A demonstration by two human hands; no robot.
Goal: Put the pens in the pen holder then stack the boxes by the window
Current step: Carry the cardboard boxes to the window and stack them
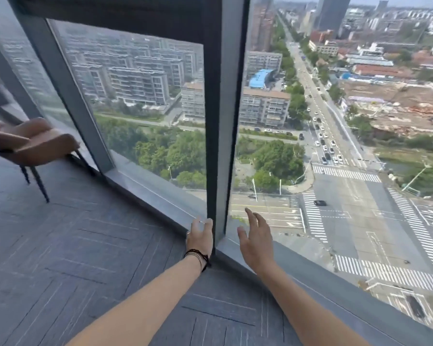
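No pens, pen holder or boxes are in view. Both my arms reach forward toward a floor-to-ceiling window [148,101]. My left hand [201,236], with a dark bracelet at the wrist, is at the foot of the dark vertical window post [214,121], fingers extended and holding nothing. My right hand [254,237] is stretched out flat with straight fingers in front of the right pane, just above the low grey sill [310,278]. It holds nothing.
A brown padded chair [33,143] on thin black legs stands at the left by the glass. Grey carpet tiles [73,245] cover the floor. Through the glass lie buildings, trees and a road crossing far below.
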